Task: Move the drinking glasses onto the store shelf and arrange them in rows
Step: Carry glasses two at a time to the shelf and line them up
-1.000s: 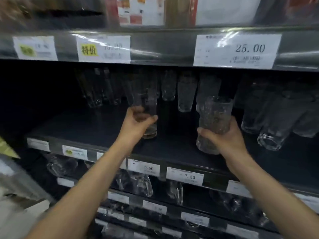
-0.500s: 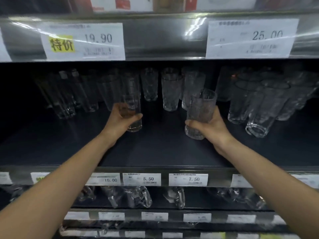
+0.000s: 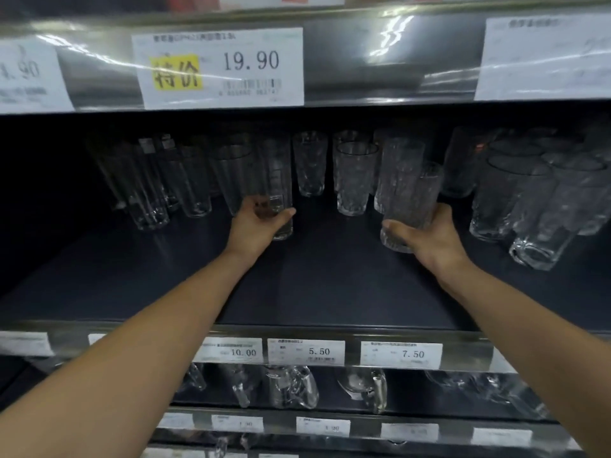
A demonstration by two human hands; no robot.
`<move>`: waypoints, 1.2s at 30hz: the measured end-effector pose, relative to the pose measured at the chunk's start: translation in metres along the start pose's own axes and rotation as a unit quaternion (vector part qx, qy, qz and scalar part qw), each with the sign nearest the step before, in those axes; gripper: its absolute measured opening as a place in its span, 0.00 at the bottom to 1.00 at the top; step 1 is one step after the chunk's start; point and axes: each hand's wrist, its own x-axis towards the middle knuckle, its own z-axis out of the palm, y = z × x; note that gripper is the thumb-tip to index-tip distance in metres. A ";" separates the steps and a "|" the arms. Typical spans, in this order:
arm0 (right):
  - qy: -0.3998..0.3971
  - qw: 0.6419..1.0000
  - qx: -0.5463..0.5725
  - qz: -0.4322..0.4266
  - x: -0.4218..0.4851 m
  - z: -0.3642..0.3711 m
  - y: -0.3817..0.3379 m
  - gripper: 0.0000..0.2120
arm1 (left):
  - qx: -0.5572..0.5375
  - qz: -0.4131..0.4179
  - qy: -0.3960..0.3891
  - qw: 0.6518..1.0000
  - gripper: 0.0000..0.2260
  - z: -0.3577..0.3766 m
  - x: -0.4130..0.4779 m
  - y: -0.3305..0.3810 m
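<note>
I am gripping a tall smooth clear glass (image 3: 277, 180) in my left hand (image 3: 259, 224) and a textured clear glass (image 3: 407, 196) in my right hand (image 3: 429, 234), at the dark store shelf (image 3: 314, 289).

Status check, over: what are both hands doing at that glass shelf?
Left hand grips a smooth tall glass. Right hand grips a textured glass, tilted. Shelf bare in front; standing glasses close behind both.
</note>
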 end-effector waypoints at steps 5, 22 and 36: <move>0.027 1.000 -0.012 -0.008 0.001 0.001 0.002 0.38 | 0.004 -0.009 -0.008 1.000 0.25 0.003 0.008 -0.006; 0.049 0.999 0.002 -0.008 0.013 0.007 0.002 0.36 | -0.010 0.010 -0.048 0.999 0.35 0.008 0.029 -0.018; 0.054 0.998 0.003 -0.026 0.010 0.006 0.000 0.34 | 0.011 0.024 -0.008 1.000 0.30 0.011 0.030 -0.016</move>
